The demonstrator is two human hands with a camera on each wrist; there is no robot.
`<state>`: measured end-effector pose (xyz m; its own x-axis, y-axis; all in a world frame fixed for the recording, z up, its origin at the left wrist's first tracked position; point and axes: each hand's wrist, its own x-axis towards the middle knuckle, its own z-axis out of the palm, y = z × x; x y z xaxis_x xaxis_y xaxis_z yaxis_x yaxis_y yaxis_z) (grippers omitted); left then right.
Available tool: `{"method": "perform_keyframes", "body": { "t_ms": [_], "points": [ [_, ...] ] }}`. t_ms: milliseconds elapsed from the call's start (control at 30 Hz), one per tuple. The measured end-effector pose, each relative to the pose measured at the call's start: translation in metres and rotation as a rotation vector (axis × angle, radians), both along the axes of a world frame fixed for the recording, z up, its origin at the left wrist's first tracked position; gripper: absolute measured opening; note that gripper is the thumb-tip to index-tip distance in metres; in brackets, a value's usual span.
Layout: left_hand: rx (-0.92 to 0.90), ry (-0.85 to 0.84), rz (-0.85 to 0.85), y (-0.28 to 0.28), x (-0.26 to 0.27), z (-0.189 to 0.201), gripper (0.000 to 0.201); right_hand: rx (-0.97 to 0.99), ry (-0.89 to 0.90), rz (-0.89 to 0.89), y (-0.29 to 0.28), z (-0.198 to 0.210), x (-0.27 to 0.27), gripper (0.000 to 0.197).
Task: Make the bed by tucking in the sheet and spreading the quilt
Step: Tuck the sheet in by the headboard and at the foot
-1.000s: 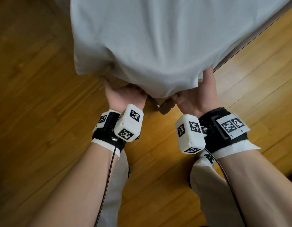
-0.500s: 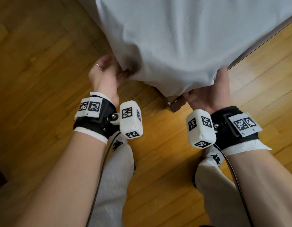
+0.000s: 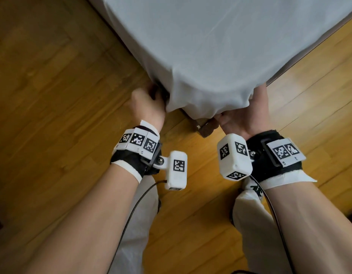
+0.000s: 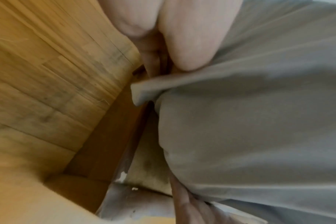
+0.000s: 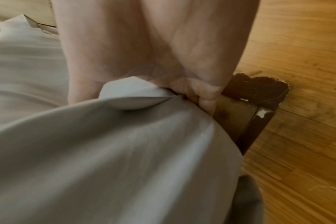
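A pale grey sheet [image 3: 210, 46] hangs over the near corner of the bed. My left hand [image 3: 151, 99] is at the corner's left side, with thumb and fingers pinching a fold of the sheet [image 4: 144, 91] against the mattress edge. My right hand [image 3: 248, 115] reaches palm-up under the corner's right side. Its fingers [image 5: 205, 97] curl round the sheet's hem [image 5: 132, 94] just above the bed frame. Cloth hides the fingertips of both hands in the head view. No quilt is in view.
The dark wooden bed frame corner [image 3: 206, 128], chipped at its edge, pokes out below the sheet between my hands. Wooden plank floor [image 3: 52, 95] lies on both sides of the bed. My legs in light trousers [image 3: 256, 224] stand close to the corner.
My left hand came out from under the corner, swung left, and now presses back in at the sheet's left side. The loose flap there is drawn in. My right hand stayed under the corner.
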<state>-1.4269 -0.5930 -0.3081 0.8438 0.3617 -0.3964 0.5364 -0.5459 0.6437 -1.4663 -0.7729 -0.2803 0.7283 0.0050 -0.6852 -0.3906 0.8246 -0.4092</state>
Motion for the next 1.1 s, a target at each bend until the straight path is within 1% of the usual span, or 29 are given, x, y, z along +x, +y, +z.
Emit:
{"method": "perform_keyframes", "body": {
  "t_ms": [33, 67, 100, 133, 167, 200, 233, 267, 367, 400, 467, 500, 567, 633, 667, 733, 833, 867, 900, 967, 1033, 1100],
  "points": [
    [-0.13, 0.029, 0.015, 0.0, -0.006, 0.003, 0.016, -0.002, 0.002, -0.008, 0.0, 0.0, 0.0, 0.041],
    [-0.293, 0.066, 0.058, -0.002, -0.013, 0.007, 0.033, -0.006, 0.006, -0.017, -0.001, -0.001, -0.001, 0.041],
    [-0.482, 0.072, 0.115, -0.004, -0.021, 0.01, 0.056, -0.012, 0.009, -0.022, -0.001, -0.001, -0.001, 0.04],
    [-0.593, 0.072, 0.142, -0.006, -0.028, 0.011, 0.079, -0.018, 0.012, -0.026, 0.0, -0.001, -0.002, 0.04],
    [-0.622, 0.061, 0.112, -0.008, -0.033, 0.011, 0.093, -0.02, 0.009, -0.026, 0.0, -0.001, -0.002, 0.04],
    [-0.575, 0.061, 0.048, -0.012, -0.037, 0.013, 0.096, -0.022, 0.005, -0.023, 0.0, -0.002, -0.002, 0.04],
    [-0.517, 0.049, -0.002, -0.014, -0.039, 0.011, 0.088, -0.025, 0.005, -0.02, -0.001, -0.004, -0.002, 0.04],
    [-0.457, 0.023, -0.033, -0.016, -0.041, 0.01, 0.075, -0.028, 0.011, -0.018, -0.001, -0.007, -0.003, 0.039],
    [-0.266, -0.093, -0.046, -0.011, -0.038, 0.004, 0.036, -0.004, 0.05, -0.047, -0.002, -0.015, -0.004, 0.036],
    [-0.191, -0.114, -0.048, -0.007, -0.035, 0.0, 0.025, 0.004, 0.066, -0.065, -0.002, -0.016, -0.004, 0.034],
    [-0.067, -0.128, -0.055, -0.002, -0.033, -0.014, 0.011, 0.021, 0.074, -0.071, -0.003, -0.015, -0.004, 0.033],
    [-0.042, -0.112, -0.061, -0.003, -0.034, -0.021, 0.007, 0.033, 0.06, -0.064, -0.003, -0.012, -0.004, 0.037],
    [-0.064, -0.044, -0.05, -0.012, -0.037, -0.029, 0.01, 0.075, 0.027, -0.07, -0.004, -0.008, -0.006, 0.052],
    [-0.148, 0.001, 0.043, -0.023, -0.035, -0.026, 0.021, 0.128, -0.004, -0.092, -0.003, -0.008, -0.007, 0.058],
    [-0.257, 0.022, 0.112, -0.026, -0.033, -0.02, 0.023, 0.137, -0.009, -0.103, -0.003, -0.009, -0.007, 0.058],
    [-0.571, 0.09, 0.249, -0.027, -0.03, -0.01, 0.023, 0.144, -0.013, -0.113, -0.002, -0.011, -0.008, 0.057],
    [-1.124, 0.186, 0.499, -0.02, -0.032, -0.002, 0.02, 0.148, 0.0, -0.149, -0.001, -0.014, -0.007, 0.055],
    [-1.27, 0.208, 0.588, -0.018, -0.033, -0.001, 0.019, 0.141, 0.018, -0.156, -0.001, -0.015, -0.007, 0.052],
    [-1.348, 0.221, 0.641, -0.018, -0.034, -0.001, 0.021, 0.123, 0.05, -0.155, -0.001, -0.017, -0.006, 0.046],
    [-1.355, 0.222, 0.649, -0.023, -0.035, -0.002, 0.028, 0.047, 0.138, -0.119, 0.0, -0.02, -0.005, 0.033],
    [-1.305, 0.216, 0.639, -0.029, -0.036, -0.003, 0.026, -0.052, 0.209, -0.064, -0.003, -0.023, -0.004, 0.025],
    [-1.285, 0.231, 0.672, -0.033, -0.036, -0.004, 0.027, -0.198, 0.25, -0.014, -0.009, -0.023, -0.005, 0.02]
  ]
}}
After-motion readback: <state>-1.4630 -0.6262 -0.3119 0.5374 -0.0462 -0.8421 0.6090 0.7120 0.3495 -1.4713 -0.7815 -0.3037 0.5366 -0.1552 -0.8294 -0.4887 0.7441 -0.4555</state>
